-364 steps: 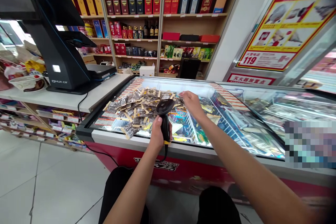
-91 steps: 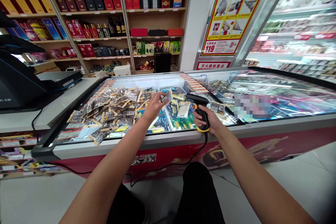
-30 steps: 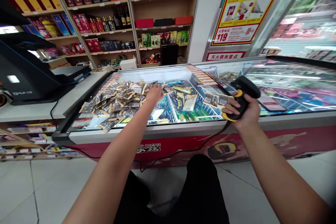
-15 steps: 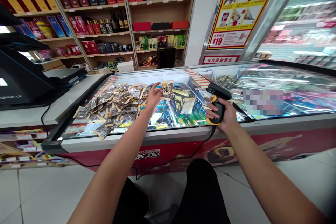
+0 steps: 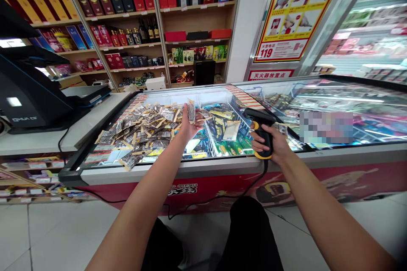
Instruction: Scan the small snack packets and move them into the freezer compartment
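My left hand (image 5: 190, 125) is closed on a small snack packet (image 5: 191, 111), raised a little over the glass top of the chest freezer (image 5: 222, 163). Another similar packet (image 5: 205, 113) shows just right of its fingers; whether the hand touches it I cannot tell. To the left spreads a heap of the same dark packets (image 5: 149, 127) with tan ends, lying on the glass. My right hand (image 5: 274, 140) grips a black and yellow barcode scanner (image 5: 264, 133) by its handle, its head pointing left toward the packets. A cable runs down from the handle.
A counter (image 5: 92, 123) with a dark checkout machine (image 5: 28, 89) borders the freezer's left end. Frozen goods (image 5: 222, 125) show through the glass. Behind stand shelves of boxes and bottles (image 5: 127, 12). The scanner's cable (image 5: 219, 197) hangs along the freezer's red front.
My left hand, earlier open-fingered beside a packet lying on the glass, now holds a packet upright. My right hand keeps the scanner, its head now tilted a little differently. The view has shifted slightly.
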### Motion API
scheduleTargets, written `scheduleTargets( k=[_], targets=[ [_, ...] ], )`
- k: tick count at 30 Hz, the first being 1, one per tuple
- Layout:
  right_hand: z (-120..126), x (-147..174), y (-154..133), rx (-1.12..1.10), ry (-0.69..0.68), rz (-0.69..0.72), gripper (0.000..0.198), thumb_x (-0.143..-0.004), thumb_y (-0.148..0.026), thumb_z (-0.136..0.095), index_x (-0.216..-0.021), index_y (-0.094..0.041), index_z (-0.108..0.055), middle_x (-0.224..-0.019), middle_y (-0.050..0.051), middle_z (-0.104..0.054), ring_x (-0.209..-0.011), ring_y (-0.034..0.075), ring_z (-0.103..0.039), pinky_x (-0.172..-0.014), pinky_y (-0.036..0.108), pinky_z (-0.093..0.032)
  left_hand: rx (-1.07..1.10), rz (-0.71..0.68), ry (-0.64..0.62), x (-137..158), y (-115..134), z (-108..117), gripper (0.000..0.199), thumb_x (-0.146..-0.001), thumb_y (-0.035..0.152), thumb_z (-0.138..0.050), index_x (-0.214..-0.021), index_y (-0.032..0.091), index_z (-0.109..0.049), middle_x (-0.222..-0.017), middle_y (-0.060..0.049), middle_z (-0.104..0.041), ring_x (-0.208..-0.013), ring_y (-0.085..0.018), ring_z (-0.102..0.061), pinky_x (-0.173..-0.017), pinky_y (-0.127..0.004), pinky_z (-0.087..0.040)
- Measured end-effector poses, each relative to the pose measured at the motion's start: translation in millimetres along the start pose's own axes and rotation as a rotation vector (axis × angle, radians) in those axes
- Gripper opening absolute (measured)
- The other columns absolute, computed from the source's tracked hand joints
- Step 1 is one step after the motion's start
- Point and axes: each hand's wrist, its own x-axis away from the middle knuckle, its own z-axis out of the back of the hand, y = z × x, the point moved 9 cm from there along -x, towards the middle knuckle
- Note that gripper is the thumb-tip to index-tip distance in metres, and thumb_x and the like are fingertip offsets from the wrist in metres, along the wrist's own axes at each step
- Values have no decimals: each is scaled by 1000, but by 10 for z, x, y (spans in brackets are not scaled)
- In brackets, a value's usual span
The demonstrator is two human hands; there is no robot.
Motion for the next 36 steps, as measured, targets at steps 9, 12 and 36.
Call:
scheduleTargets(
  k=[9, 12, 36],
  targets=[
    [-77, 55, 89, 100, -98, -71, 38, -88, -53, -81, -97, -22, -63, -60, -9, -45, -38, 4, -26, -43, 20, -38, -285, -114, -11, -21, 16, 11, 83, -97, 87, -19, -105, 24, -73, -99, -13, -71, -77, -20, -62, -62, -31, -44],
    [-94, 55, 125, 115, -123, -105, 37, -91, -53, -79, -100, -21, -64, -60, -9, -46, -38, 4, -27, -41, 19, -34, -254, -162, 8, -52, 54, 37, 90, -98, 85, -13, -107, 21, -75, -103, -14, -72, -84, -21, -66, -66, -32, -47],
    [22, 95, -3, -59, -4, -44, 31, -87, -47, -80, -99, -23, -64, -58, -10, -41, -38, 5, -14, -38, 23, -31, -326, -277, 11, -79, 67, -10, 69, -105, 74, -31, -99, 20, -74, -88, -10, -71, -79, -20, -64, -71, -32, -51]
  ],
)
